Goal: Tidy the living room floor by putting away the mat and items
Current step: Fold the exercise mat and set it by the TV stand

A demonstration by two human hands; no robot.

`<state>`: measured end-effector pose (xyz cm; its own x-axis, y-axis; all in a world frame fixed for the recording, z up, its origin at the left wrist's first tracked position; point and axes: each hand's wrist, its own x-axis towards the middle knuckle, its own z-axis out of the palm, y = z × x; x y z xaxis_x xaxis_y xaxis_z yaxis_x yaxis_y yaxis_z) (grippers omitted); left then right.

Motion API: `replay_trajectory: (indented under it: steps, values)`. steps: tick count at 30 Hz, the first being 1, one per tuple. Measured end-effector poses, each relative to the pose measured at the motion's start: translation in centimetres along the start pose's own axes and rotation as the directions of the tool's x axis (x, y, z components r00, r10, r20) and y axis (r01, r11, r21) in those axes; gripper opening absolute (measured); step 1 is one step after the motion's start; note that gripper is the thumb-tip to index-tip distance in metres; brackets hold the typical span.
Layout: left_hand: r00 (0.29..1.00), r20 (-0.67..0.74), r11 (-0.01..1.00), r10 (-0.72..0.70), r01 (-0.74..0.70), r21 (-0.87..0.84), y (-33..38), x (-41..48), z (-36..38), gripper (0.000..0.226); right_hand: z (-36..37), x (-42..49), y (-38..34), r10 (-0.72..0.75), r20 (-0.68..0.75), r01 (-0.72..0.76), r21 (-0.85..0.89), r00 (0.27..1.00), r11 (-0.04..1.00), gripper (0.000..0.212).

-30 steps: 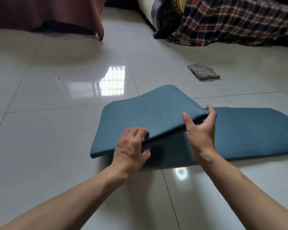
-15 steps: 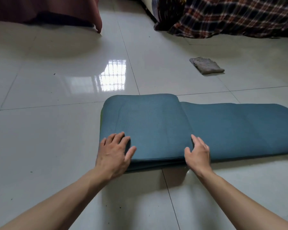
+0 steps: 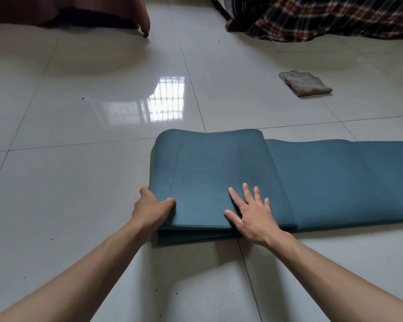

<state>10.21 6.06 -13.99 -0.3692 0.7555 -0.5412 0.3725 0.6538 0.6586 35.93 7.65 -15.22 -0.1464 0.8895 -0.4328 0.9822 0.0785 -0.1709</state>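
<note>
A teal mat lies on the tiled floor, its left part folded into a flat stack of layers, the rest stretching off to the right edge. My left hand grips the stack's near left corner, thumb on top and fingers around the edge. My right hand rests flat on top of the folded part near its front edge, fingers spread and holding nothing. A green underside shows at the stack's left edge.
A crumpled grey cloth lies on the floor at the back right. A plaid blanket hangs over furniture at the top right, and a dark red cover drapes at the top left. The floor tiles are glossy.
The raised flap came down flat onto the mat. My left hand went from lying flat on top to gripping the left corner, and my right hand slid left onto the folded stack.
</note>
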Motion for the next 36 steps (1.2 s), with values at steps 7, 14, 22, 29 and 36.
replay_trajectory:
  steps: [7,14,22,29,36]
  values:
    - [0.988,0.122,0.948,-0.099,0.131,-0.291,-0.9,1.2,-0.4,0.043,-0.1,-0.1,-0.2,0.006,-0.009,-0.006,0.009,1.000,1.000,0.069]
    - [1.000,0.024,0.958,0.013,-0.006,-0.287,-0.7,0.5,-1.4,0.042,-0.4,-1.1,-1.1,0.001,-0.114,0.011,0.103,0.994,0.995,0.067]
    - [0.997,-0.074,0.966,-0.021,0.001,-0.258,-4.6,-0.1,-8.7,0.036,1.6,-1.9,-7.8,-0.144,-0.130,0.160,0.116,0.981,0.980,0.068]
    - [0.981,-0.170,0.974,-0.095,0.056,-0.220,-10.6,-1.4,-18.5,0.037,3.1,-2.4,-16.1,-0.387,-0.063,0.390,0.046,0.920,0.920,0.068]
    - [0.974,-0.190,0.986,-0.127,0.102,-0.134,-16.0,-2.7,-21.9,0.032,4.4,-2.6,-18.4,-0.547,-0.032,0.545,-0.056,0.837,0.837,0.078]
